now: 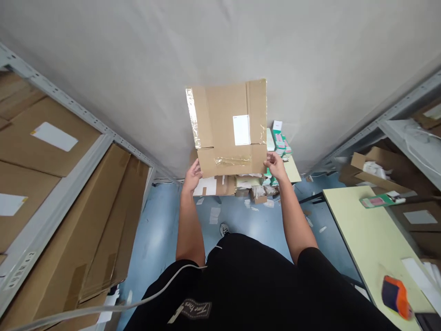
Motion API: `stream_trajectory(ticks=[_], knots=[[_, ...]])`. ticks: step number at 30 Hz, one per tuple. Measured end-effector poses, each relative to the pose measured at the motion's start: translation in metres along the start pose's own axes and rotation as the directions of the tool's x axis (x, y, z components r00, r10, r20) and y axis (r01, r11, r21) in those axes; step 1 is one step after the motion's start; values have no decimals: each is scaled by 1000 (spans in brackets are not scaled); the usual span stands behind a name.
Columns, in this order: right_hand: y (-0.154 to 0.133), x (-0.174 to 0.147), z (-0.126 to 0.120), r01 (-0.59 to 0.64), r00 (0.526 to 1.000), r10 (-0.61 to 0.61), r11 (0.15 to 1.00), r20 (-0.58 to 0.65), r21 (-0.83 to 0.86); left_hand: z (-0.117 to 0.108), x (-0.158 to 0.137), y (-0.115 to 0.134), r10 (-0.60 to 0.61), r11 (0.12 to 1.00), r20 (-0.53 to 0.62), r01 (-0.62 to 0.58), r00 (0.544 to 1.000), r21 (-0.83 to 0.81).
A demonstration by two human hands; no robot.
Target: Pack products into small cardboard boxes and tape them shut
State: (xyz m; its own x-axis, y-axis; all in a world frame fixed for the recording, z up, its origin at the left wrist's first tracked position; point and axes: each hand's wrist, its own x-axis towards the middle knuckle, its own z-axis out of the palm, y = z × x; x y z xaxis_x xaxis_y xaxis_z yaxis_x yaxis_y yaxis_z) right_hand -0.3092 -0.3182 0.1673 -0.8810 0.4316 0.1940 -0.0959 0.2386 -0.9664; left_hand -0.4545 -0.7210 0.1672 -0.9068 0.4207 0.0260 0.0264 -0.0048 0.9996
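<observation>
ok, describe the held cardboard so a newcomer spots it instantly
Start at the grey wall. Before it, the left hand and right hand hold a cardboard piece with a white label and shiny tape along its left edge. Unlike the boxes on the left shelving, it is hand-held.

Two hands [192, 176], one held carton [222, 110]
</observation>
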Motion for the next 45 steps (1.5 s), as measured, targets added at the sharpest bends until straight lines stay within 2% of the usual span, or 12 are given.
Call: stream_trajectory(ticks=[5, 9, 12, 16, 20, 27, 31, 33, 37, 39, 43, 45], knots=[[15, -88, -139, -33, 973, 31, 999, -227, -7, 154, 14, -2, -45, 999, 204, 42, 978, 19], [28, -172, -233, -93, 915, 98, 995, -390, 31, 274, 11, -4, -62, 998, 401, 60, 914, 18], [36, -233, -286, -170, 827, 181, 983, -532, 71, 353, 7, -9, -102, 995, 536, 95, 838, 41], [48, -301, -328, -238, 691, 268, 961, -672, 139, 440, 9, -21, -166, 986, 673, 121, 721, 113], [60, -348, -353, -259, 564, 337, 939, -754, 227, 515, 16, -32, -133, 991, 768, 67, 627, 117], [76, -389, -389, -355, 347, 435, 881, -831, 313, 643, 28, -27, -230, 973, 889, 109, 396, 204], [92, -388, -403, -405, 241, 491, 835, -837, 372, 709, 31, -8, -153, 988, 965, 64, 213, 143], [101, -384, -406, -494, 175, 539, 772, -824, 400, 741, 21, 0, -89, 995, 987, 65, 133, 81], [110, -383, -397, -674, 28, 578, 614, -815, 412, 798, -27, -2, -59, 998, 995, 17, 80, 58], [109, -386, -385, -705, 41, 589, 589, -807, 394, 821, -58, -10, -107, 992, 990, -57, 95, 112], [102, -389, -355, -689, 217, 537, 675, -815, 262, 845, -123, -27, -190, 956, 966, -191, 174, 223], [99, -385, -348, -626, 202, 424, 749, -883, 216, 850, -152, -32, -226, 950, 958, -179, 178, 258]])
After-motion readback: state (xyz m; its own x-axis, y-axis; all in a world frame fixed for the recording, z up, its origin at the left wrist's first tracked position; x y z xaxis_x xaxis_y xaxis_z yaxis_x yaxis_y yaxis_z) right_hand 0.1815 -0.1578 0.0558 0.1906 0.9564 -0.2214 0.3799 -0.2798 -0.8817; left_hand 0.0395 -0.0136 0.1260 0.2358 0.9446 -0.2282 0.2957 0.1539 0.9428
